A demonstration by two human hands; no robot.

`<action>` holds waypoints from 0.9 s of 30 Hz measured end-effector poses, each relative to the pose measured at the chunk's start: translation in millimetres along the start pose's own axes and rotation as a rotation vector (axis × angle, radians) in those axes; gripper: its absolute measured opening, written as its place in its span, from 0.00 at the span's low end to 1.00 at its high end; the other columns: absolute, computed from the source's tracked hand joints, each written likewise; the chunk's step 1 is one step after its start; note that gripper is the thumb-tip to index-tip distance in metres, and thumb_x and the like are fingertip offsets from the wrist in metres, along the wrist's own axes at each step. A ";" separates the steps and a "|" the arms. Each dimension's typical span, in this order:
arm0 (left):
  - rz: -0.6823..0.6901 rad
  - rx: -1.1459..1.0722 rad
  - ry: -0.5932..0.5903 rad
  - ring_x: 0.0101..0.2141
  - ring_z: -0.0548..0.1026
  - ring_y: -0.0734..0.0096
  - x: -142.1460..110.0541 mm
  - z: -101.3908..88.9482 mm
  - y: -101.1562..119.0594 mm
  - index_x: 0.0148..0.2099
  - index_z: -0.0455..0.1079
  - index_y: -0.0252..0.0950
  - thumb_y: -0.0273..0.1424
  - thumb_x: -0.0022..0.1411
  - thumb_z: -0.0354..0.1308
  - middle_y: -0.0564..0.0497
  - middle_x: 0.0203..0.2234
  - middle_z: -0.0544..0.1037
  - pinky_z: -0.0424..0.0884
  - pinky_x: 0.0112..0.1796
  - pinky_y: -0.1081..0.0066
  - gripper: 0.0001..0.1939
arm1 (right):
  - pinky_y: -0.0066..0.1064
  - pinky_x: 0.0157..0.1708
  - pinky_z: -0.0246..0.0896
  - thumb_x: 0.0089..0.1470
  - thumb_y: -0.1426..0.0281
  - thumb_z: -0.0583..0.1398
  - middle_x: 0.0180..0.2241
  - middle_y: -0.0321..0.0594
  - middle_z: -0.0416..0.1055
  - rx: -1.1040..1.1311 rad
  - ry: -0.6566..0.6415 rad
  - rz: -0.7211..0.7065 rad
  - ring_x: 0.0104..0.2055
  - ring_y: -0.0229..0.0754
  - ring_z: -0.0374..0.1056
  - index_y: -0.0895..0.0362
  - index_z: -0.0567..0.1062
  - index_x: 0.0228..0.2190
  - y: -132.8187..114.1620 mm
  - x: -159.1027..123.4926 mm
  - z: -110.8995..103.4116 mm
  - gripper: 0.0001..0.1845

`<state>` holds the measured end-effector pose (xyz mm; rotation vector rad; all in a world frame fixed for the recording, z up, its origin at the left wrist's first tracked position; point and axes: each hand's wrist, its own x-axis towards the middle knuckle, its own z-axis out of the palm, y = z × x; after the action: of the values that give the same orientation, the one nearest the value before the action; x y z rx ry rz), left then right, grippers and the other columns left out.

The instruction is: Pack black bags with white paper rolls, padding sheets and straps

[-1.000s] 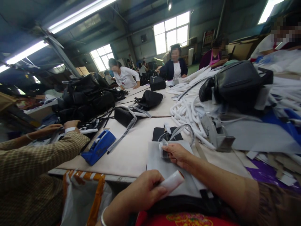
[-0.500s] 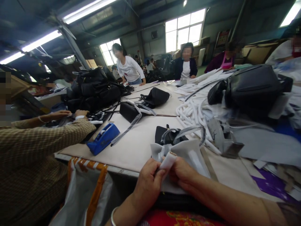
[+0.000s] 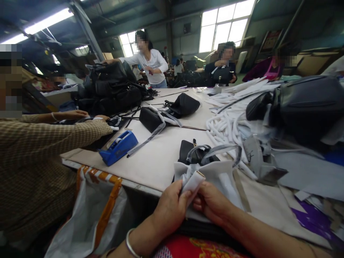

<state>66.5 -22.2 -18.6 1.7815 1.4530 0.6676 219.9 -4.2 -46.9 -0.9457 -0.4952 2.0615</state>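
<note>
My left hand (image 3: pixel 168 209) and my right hand (image 3: pixel 211 202) meet at the table's near edge. Both are closed on a small white wrapped strap piece (image 3: pixel 192 182) with a gold-coloured end. It rests against a grey-white fabric sheet (image 3: pixel 217 175) that lies bunched over a small black bag (image 3: pixel 192 152) with a clear plastic strip looped above it. My fingers pinch the wrapped piece from both sides.
A blue tape dispenser (image 3: pixel 118 147) stands to the left on the beige table (image 3: pixel 156 161). A co-worker's checked sleeve (image 3: pixel 48 138) reaches across at left. White foam tubes (image 3: pixel 228 125), black bags (image 3: pixel 113 91) and a grey stand (image 3: pixel 259 163) crowd the table; a plastic sack (image 3: pixel 91 215) hangs below.
My left hand brought the white wrapped piece up to my right hand, which left the flat sheet. The sheet is now bunched up and both hands pinch the piece. The view tilted slightly right.
</note>
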 end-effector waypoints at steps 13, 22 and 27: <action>0.030 0.096 -0.090 0.35 0.75 0.65 0.1 -1.3 -5.4 0.43 0.70 0.39 0.38 0.71 0.44 0.47 0.35 0.79 0.68 0.37 0.70 0.15 | 0.21 0.16 0.32 0.43 0.48 0.66 0.18 0.23 0.53 -0.183 0.105 0.012 0.15 0.25 0.42 0.56 0.64 0.32 3.3 0.7 4.3 0.28; 0.118 0.067 -0.048 0.34 0.78 0.63 10.4 7.6 -28.1 0.43 0.74 0.38 0.45 0.68 0.47 0.47 0.34 0.81 0.73 0.36 0.71 0.19 | 0.22 0.13 0.37 0.56 0.61 0.60 0.15 0.24 0.55 -0.218 0.150 -0.032 0.13 0.28 0.46 0.56 0.66 0.30 -6.3 -0.1 7.9 0.12; 0.058 0.072 -0.097 0.30 0.77 0.65 17.6 7.2 -21.7 0.41 0.74 0.37 0.48 0.67 0.48 0.51 0.29 0.80 0.73 0.32 0.73 0.22 | 0.23 0.12 0.44 0.59 0.63 0.57 0.12 0.27 0.58 -0.418 0.217 -0.023 0.12 0.32 0.52 0.57 0.68 0.27 -11.8 0.7 6.7 0.12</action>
<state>63.1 -4.6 -41.2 1.8913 1.3804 0.5556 220.5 3.4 -35.6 -1.3816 -0.8334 1.8390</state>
